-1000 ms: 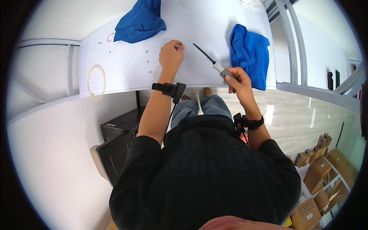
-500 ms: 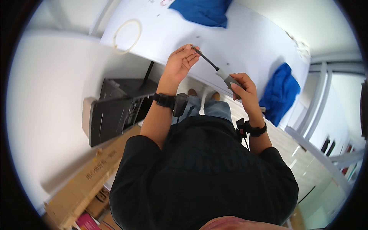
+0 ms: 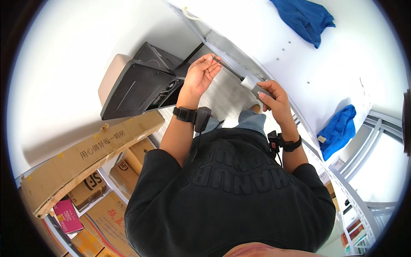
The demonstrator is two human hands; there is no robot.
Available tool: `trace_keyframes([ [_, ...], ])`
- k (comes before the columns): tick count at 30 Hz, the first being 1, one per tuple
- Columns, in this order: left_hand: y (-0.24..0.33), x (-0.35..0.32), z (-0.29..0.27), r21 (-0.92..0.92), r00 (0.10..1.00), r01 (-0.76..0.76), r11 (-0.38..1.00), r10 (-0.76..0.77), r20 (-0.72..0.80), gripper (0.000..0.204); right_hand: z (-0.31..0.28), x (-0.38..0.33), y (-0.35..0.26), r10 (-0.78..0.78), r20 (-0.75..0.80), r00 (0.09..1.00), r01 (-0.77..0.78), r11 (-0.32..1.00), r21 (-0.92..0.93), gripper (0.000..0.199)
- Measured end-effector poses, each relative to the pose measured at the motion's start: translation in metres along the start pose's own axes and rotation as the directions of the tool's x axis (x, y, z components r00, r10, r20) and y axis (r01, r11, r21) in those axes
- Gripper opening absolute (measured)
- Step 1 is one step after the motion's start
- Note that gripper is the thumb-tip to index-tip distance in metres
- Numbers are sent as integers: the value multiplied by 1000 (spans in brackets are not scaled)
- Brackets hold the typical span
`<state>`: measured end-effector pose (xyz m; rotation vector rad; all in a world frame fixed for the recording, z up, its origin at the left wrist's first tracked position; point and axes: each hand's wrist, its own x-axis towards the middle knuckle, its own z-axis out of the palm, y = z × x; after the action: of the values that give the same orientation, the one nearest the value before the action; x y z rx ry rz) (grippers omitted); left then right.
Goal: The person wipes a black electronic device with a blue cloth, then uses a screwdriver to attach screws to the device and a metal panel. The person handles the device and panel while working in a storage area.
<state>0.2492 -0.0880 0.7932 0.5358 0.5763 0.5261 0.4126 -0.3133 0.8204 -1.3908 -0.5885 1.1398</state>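
My right hand (image 3: 273, 96) grips the grey-and-white handle of a screwdriver (image 3: 249, 82) whose thin dark shaft runs up and left. My left hand (image 3: 200, 77) pinches the tip end of that shaft between its fingertips; whether a small part sits there I cannot tell. Both hands are held in front of my chest, off the edge of the white table (image 3: 342, 60), above the floor. Each wrist carries a black band with a small device.
Two blue cloths lie on the table, one at the top (image 3: 306, 17) and one at the right (image 3: 340, 128). A black machine (image 3: 137, 83) stands on the left. Cardboard boxes (image 3: 92, 154) are stacked at the lower left. Metal shelving (image 3: 364, 205) runs along the right.
The view has swung left, so the table slid to the upper right and boxes appeared. My left hand has come off the table and taken the screwdriver's tip.
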Motion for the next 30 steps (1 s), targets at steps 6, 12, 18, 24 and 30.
trace_keyframes([
  [6,57,-48,-78,-81,999,-35,996,36,6,12,97,10,10,21,32,999,-19,997,-75,24],
  [12,110,-93,-153,-142,999,-39,989,42,20,12,200,7,20,40,14,999,-39,997,-72,25],
  [18,137,-122,-194,-202,1000,-2,979,0,-12,12,260,2,21,67,-9,998,-67,993,-93,24],
  [24,146,-126,-199,-139,1000,-9,990,8,-13,13,276,-2,24,81,-39,996,-85,989,-119,24],
  [30,144,-124,-195,-89,998,-25,996,20,-52,12,280,-7,24,1,-75,997,-21,966,-259,25],
])
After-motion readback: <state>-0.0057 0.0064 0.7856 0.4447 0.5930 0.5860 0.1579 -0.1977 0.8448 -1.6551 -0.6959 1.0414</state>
